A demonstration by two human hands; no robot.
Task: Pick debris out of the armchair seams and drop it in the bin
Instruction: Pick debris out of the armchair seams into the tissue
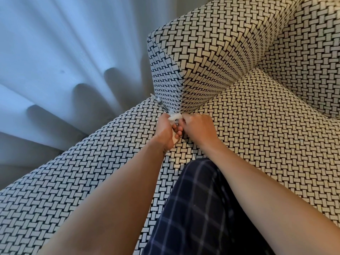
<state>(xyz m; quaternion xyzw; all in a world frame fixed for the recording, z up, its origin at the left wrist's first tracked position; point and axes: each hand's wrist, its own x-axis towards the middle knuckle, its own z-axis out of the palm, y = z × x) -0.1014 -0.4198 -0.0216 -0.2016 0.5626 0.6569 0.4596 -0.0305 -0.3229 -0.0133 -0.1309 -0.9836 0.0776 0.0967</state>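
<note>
Pale curtain (55, 61) folds fill the left of the frame, beside one armchair (257, 126) in black-and-white weave. Two hands meet at frame centre, where the armrest joins the seat. The left hand (167, 131) grips one crumpled white wad (174, 117). The right hand (198, 127) curls at the seam with its fingertips hidden, so its hold is unclear. A few small scraps (157, 101), hard to count, sit in the seam up-left of the hands. One plaid trouser leg (193, 208) is cut off at the bottom edge.
</note>
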